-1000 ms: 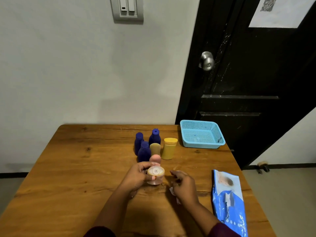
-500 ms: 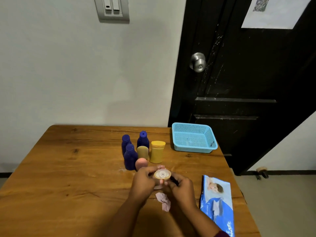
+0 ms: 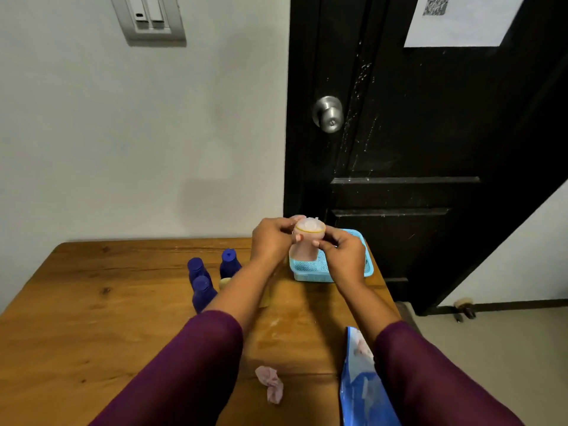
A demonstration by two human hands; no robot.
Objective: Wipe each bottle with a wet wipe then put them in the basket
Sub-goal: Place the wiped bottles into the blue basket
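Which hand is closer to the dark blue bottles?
Left. The left hand holds the pink bottle just right of the dark blue bottles; the right hand is farther right, over the basket.

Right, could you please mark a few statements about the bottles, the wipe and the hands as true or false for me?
1. The left hand and the right hand hold the pink bottle by the basket. True.
2. The crumpled wipe lies in the basket. False: it lies on the table, beside the wipe pack.
3. Three blue bottles stand on the table. True.
4. The wipe pack lies left of the blue bottles. False: it lies to their right.
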